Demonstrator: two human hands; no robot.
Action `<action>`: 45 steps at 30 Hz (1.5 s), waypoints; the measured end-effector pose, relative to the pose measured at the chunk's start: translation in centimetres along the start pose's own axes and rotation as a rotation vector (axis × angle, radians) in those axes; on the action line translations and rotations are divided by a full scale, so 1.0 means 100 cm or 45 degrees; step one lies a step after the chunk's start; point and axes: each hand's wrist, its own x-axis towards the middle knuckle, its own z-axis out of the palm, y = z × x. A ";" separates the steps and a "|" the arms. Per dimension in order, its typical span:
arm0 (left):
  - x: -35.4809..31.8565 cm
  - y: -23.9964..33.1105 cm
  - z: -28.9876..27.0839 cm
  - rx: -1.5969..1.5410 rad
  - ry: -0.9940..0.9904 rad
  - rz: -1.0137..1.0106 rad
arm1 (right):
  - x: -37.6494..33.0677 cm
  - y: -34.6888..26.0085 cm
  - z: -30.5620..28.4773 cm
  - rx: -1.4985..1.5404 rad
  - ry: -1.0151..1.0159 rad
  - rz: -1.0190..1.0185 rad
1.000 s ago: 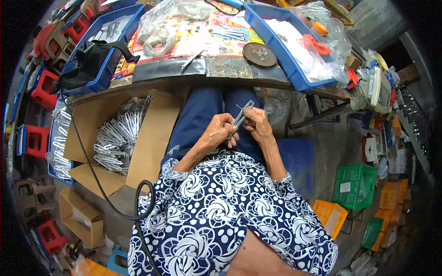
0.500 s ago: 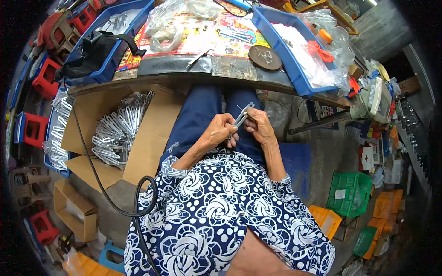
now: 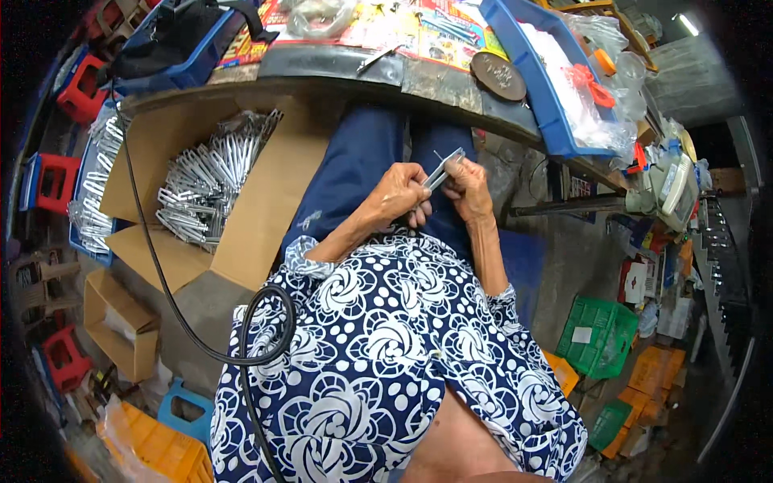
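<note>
Head view, the only one: you have a slim metal piece (image 3: 439, 175) between your two hands, over the lap of your navy trousers (image 3: 353, 157) and short of the counter (image 3: 443, 87). Left hand (image 3: 403, 193): grip closed on the lower, nearer end, thumb along the top, fingers curled beneath. Right hand (image 3: 470, 190): grip pinched near the upper, farther end, thumb uppermost. The piece slants up toward your right; a thin bit juts out by its far end, too small to make out. Handling, as judged: light, easily borne by fingertips; stiff along its length, as it shows no sag; the smooth grey sheen suggests slipperiness, more so with damp or oily skin. Hardly fragile, though that thin bit could bend if pressed. Best hold: pinch the long sides near each end, thumb over fingers, keeping pads off the jutting bit. Left of your legs, an open carton (image 3: 259, 201) holds a heap of similar silvery pieces (image 3: 211, 183), tangled-looking, so lift one by its end. On the counter, a round brown dish (image 3: 485, 78) carries small bits, too tiny to name.
</note>
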 end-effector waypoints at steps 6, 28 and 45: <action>-0.002 -0.003 -0.015 -0.014 0.027 -0.034 | 0.009 0.008 0.006 0.109 -0.038 0.162; 0.010 -0.008 -0.035 -0.036 0.026 -0.131 | 0.022 0.013 0.017 0.157 -0.018 0.360; 0.039 -0.013 -0.051 -0.216 -0.121 -0.388 | 0.037 0.012 0.000 0.094 -0.079 0.527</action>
